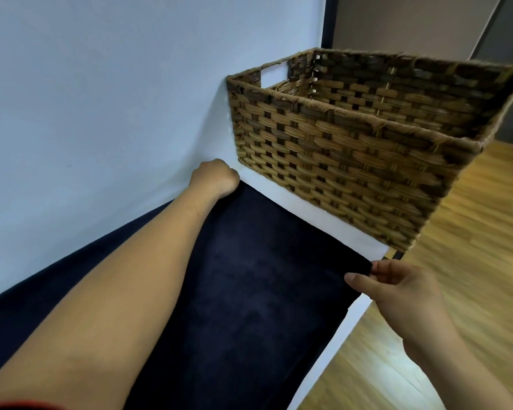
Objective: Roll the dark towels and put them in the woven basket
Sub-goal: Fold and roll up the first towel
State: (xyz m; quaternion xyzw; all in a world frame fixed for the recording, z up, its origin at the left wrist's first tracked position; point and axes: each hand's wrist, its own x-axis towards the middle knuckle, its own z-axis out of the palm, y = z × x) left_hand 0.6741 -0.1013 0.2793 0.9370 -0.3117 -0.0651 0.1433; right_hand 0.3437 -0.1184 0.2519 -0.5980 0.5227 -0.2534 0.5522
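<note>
Fingers of the right hand pinch the far right corner of the dark towel, thumb on top and the others tucked beside and beneath the hem. The left hand is curled like a fist at the far left corner. Its fingertips are hidden behind the knuckles, so I judge rather than see that it grips the cloth there.

The towel lies flat on the white bench. Its long axis runs away from the person toward the woven basket, leaning slightly right. Its far short edge lies roughly parallel to the basket's near wall, just short of it, with a strip of bench between. More dark cloth shows left of the forearm; I cannot tell whether it is the same towel or another.

The roll looks not yet begun, with both far corners in hand. If one hand turns faster than the other, the roll would likely come out tapered and loose. The towel's right edge sits close to the bench's edge above the wooden floor, so a sideways tug could drag it over. The basket stands at the bench's far right corner, and a knock from the right hand might shift it.
</note>
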